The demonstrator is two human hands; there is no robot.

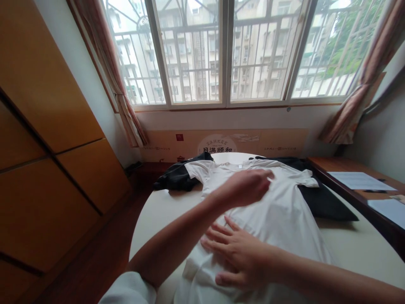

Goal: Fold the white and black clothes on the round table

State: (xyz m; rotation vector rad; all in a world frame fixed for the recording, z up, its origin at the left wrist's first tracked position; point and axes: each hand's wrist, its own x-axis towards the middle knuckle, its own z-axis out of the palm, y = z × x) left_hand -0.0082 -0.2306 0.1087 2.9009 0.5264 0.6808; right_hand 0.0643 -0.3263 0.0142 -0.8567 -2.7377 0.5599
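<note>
1. A white T-shirt (281,215) lies spread flat across the middle of a round cream tabletop (152,211). Its collar points to the far edge and its hem runs to the near edge.
2. The left hand (249,185) rests palm down on the shirt's chest, just below the collar. Its fingers (267,175) are released and loosely curved, grasping nothing; the hand is a little blurred.
3. The right hand (240,253) lies flat on the lower part of the shirt, nearer the left edge. Its fingers (215,232) are spread wide and point left, pressing on the cloth without gripping it.
4. The two forearms cross, the left one passing over the near-left edge of the tabletop.
5. A black garment (179,175) lies bunched at the far-left edge, under the shirt's sleeve.
6. A second black garment (322,202) lies under the shirt towards the right edge.
7. A wooden desk (341,166) stands just beside the right edge, with a sheet of paper (359,180) on it.
8. A barred window (226,50) fills the far wall.
</note>
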